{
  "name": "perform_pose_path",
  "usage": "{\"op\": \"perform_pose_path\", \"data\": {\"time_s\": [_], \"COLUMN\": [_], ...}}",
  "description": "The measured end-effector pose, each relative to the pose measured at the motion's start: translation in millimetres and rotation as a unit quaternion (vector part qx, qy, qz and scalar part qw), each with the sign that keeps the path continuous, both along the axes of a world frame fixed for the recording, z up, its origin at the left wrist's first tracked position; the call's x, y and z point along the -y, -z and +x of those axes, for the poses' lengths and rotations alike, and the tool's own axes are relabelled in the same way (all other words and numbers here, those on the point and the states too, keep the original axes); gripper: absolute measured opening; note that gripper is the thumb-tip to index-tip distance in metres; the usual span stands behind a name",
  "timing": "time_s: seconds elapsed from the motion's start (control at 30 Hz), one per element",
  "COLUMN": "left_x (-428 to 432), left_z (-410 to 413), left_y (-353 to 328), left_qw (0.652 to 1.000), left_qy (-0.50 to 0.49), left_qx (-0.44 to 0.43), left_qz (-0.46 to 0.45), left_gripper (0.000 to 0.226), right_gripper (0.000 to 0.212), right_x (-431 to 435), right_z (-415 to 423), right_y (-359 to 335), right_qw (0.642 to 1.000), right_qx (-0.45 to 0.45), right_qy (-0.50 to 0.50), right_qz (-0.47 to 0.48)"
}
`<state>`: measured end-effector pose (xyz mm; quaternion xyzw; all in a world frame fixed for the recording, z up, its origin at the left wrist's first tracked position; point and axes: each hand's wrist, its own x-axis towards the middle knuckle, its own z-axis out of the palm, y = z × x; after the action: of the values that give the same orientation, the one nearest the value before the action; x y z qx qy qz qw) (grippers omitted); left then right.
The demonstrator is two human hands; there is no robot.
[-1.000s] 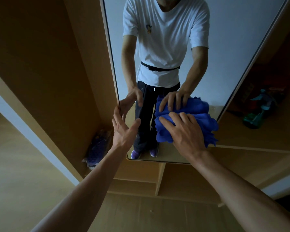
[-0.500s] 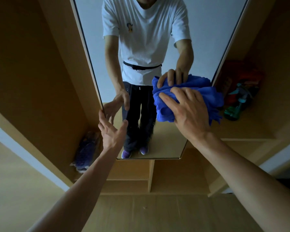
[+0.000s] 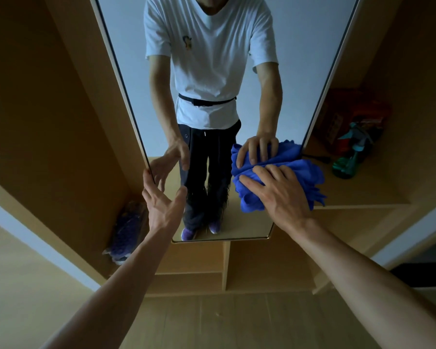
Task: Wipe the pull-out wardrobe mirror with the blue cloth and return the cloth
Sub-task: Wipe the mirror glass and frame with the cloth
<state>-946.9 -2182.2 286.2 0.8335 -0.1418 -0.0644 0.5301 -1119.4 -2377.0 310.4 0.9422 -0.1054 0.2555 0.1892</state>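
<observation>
The tall pull-out mirror (image 3: 302,71) stands out from the wooden wardrobe and reflects a person in a white shirt. The bunched blue cloth (image 3: 310,172) lies against the glass near the mirror's lower right edge. My right hand (image 3: 280,195) presses flat on the cloth with its fingers spread. My left hand (image 3: 161,205) reaches to the mirror's lower left edge. Its fingers are straight, its fingertips touch the frame and its thumb stands apart in front of the glass.
A green spray bottle (image 3: 350,157) and a red box (image 3: 350,114) sit on the wardrobe shelf right of the mirror. A purple bundle in clear wrap (image 3: 126,233) lies in the lower left compartment. Wooden drawers (image 3: 249,268) are below the mirror.
My right hand slid the cloth up the glass toward the right edge, then back down a little. My left hand stayed at the mirror's left edge.
</observation>
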Motion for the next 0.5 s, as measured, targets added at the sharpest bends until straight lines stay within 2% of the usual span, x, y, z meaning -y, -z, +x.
{"op": "perform_pose_path", "data": {"time_s": [0.33,0.5], "left_x": [-1.8,4.5], "left_z": [2.5,4.7], "left_y": [1.6,6.8], "left_qw": [1.000,0.999], "left_qy": [0.003,-0.021], "left_qx": [0.008,0.020], "left_qz": [0.006,0.018], "left_gripper": [0.103,0.096], "right_gripper": [0.055,0.050], "right_x": [26.1,36.8], "right_z": [-15.3,-18.0], "right_y": [-61.4,-52.0], "right_qw": [0.993,0.988], "right_qx": [0.119,0.149], "right_qy": [0.011,0.025], "right_qz": [-0.014,-0.037]}}
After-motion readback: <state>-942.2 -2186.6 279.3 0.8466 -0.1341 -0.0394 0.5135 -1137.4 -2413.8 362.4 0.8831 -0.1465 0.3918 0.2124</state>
